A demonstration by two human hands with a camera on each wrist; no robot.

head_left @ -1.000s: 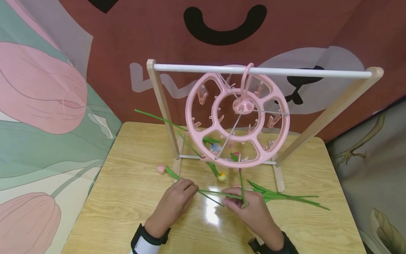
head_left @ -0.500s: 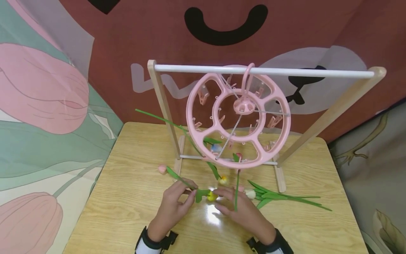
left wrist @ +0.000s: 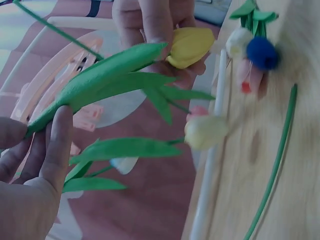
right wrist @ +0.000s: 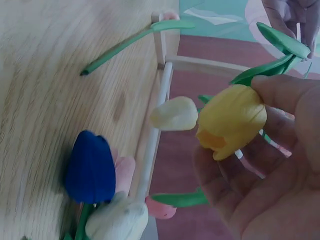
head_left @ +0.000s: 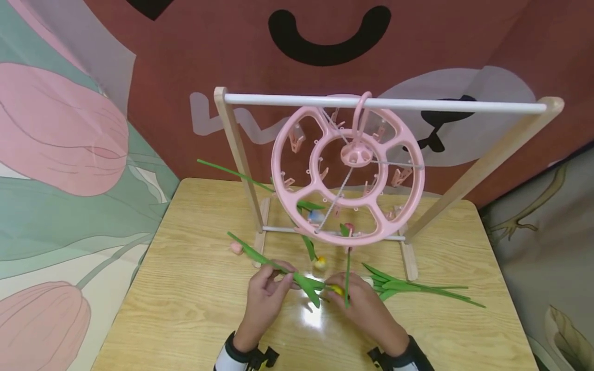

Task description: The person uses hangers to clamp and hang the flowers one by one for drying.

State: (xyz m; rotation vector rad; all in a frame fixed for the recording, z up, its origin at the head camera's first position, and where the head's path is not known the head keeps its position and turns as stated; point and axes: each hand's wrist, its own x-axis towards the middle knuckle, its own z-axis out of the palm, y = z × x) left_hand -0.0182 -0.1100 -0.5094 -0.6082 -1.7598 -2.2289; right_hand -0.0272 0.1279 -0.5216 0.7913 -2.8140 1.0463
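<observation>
A yellow artificial tulip (head_left: pixel 337 290) is held level between both hands above the table. My left hand (head_left: pixel 269 296) pinches its green stem at the base of the leaves (left wrist: pixel 107 82). The stem sticks out up and to the left past that hand. At the other end, my right hand (head_left: pixel 364 306) holds the yellow bloom (right wrist: pixel 232 117), thumb on one side and fingers on the other. A green stem (head_left: pixel 347 273) hangs from the pink rack and crosses in front of the right hand in the head view.
A round pink clip hanger (head_left: pixel 300 221) hangs from a white bar (head_left: pixel 287 100) on a wooden stand. Tulips dangle beneath it, one pale yellow (head_left: pixel 320 263). Stems (head_left: pixel 431 289) lie at right with blue (right wrist: pixel 91 167) and white (right wrist: pixel 117 220) blooms. A pink tulip (head_left: pixel 236 248) lies at left.
Thin stems stretched between the hands a second ago; now the leaves and yellow bloom are there, with the stem pointing up-left. My right hand has closed on the bloom. The left hand shifted slightly right.
</observation>
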